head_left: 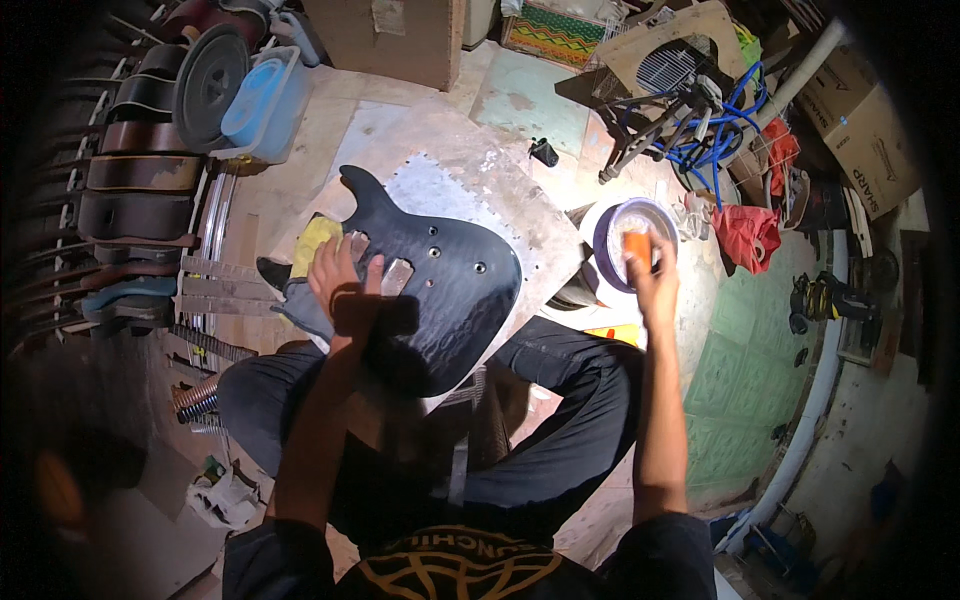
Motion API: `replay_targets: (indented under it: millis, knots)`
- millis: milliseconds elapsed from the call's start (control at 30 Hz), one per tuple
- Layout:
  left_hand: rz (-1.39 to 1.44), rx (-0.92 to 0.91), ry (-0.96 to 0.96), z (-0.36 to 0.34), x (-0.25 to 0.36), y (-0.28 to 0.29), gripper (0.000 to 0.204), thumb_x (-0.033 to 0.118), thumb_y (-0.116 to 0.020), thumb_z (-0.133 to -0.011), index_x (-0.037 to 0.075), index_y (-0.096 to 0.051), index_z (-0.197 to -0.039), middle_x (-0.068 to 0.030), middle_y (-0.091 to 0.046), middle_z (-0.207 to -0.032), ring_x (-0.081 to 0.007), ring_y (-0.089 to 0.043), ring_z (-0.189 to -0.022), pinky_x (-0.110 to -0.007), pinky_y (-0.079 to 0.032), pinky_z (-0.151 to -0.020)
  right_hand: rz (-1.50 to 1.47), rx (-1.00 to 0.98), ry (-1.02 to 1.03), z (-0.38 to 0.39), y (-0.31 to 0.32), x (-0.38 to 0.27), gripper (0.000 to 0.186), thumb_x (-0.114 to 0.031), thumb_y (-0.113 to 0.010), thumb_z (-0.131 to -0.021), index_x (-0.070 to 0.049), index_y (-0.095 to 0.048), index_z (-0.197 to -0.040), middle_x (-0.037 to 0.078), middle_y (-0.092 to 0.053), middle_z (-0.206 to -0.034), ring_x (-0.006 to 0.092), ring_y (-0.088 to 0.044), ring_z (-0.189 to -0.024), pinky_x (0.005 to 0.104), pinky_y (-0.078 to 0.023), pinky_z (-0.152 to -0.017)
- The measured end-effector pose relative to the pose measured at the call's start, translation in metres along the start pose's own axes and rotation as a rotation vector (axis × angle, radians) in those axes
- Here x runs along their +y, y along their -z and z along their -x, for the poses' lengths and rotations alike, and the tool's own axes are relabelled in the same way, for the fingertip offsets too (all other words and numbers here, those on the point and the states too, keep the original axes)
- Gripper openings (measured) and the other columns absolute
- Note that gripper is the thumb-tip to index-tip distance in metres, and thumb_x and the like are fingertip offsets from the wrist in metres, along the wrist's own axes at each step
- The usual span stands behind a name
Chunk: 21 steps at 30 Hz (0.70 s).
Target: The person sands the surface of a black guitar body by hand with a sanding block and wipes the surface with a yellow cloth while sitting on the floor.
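Observation:
A glossy black electric guitar body (455, 315) lies on a pale, stained board (539, 230) over my lap, with pickup cavities and several small holes. My left hand (340, 280) rests on the body's left part, fingers apart, beside a cavity. A yellow cloth (314, 238) and a dark grey cloth (298, 305) lie by that hand. My right hand (650, 280) holds an orange block (637, 247) inside a round purple bowl (606, 262) right of the board; the bowl's contents are partly hidden by the hand.
Several guitar bodies (135, 212) are racked at the left, near plastic tubs (279, 105). A cardboard box (410, 35) stands at the back. Tangled blue hose (720, 140), metal equipment, a red bag (745, 235) and cartons (870, 150) crowd the right. Green tiles (740, 400) cover the right-hand floor.

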<state>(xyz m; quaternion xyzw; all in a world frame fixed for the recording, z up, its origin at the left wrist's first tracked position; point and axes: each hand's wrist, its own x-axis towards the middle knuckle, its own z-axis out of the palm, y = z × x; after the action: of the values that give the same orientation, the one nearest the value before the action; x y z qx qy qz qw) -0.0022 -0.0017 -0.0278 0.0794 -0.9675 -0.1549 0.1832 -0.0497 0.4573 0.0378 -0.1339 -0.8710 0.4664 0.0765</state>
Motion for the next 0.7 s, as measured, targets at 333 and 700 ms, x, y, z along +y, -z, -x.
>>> replay_targets:
  millis: [333, 700]
  knots:
    - [-0.152, -0.107, 0.093, 0.005, 0.038, 0.006, 0.059, 0.058, -0.057, -0.097, 0.014, -0.063, -0.137, -0.021, -0.047, -0.152, -0.041, -0.032, -0.147, -0.066, -0.02, -0.117, 0.499, -0.137, 0.321, 0.115, -0.111, -0.061, 0.057, -0.001, -0.079, -0.079, -0.014, -0.066, -0.133, 0.023, -0.064, -0.115, 0.0399, -0.06, -0.106, 0.0435, -0.049, -0.093]
    - [-0.214, -0.134, 0.071, -0.003, 0.038, 0.009, 0.056, 0.057, -0.06, -0.096, 0.015, -0.066, -0.133, -0.0205, -0.049, -0.15, -0.0417, -0.038, -0.144, -0.068, -0.029, -0.113, 0.393, -0.054, 0.103, 0.138, -0.138, -0.052, 0.04, -0.014, -0.072, -0.09, -0.007, -0.066, -0.129, 0.021, -0.063, -0.1, 0.0336, -0.06, -0.091, 0.0434, -0.048, -0.084]
